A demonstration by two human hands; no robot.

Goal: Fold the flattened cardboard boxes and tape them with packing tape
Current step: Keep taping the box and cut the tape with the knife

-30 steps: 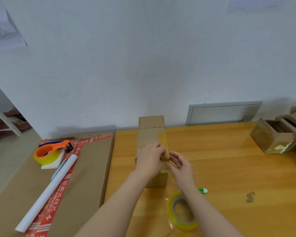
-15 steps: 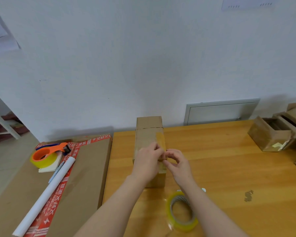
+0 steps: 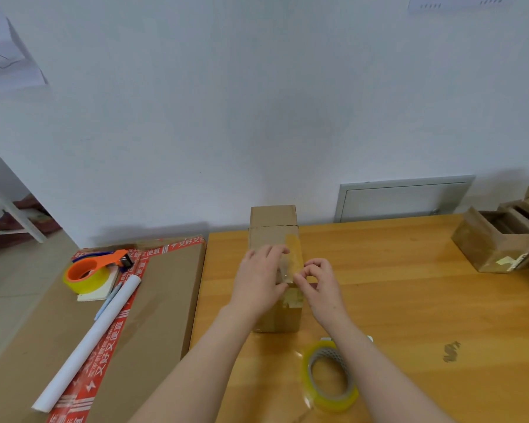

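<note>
A folded brown cardboard box (image 3: 274, 224) lies lengthwise on the wooden table (image 3: 409, 300), with a strip of clear yellowish tape (image 3: 293, 248) along its top right edge. My left hand (image 3: 261, 279) lies flat on the box top, fingers stretched out over the tape. My right hand (image 3: 316, 279) is at the box's right edge, thumb and forefinger pinching the tape strip there. A roll of clear yellow packing tape (image 3: 330, 377) lies flat on the table just in front of the box, under my right forearm.
Left of the table lies a large flat carton (image 3: 153, 315) with red printed tape, carrying an orange tape dispenser (image 3: 89, 273), a white paper roll (image 3: 89, 340) and a pen. Several small taped boxes (image 3: 498, 242) stand at the table's right end. A wall is close behind.
My left hand's fingers have straightened and slid further along the box top. My right hand has shifted slightly right along the box edge. The box has stayed put.
</note>
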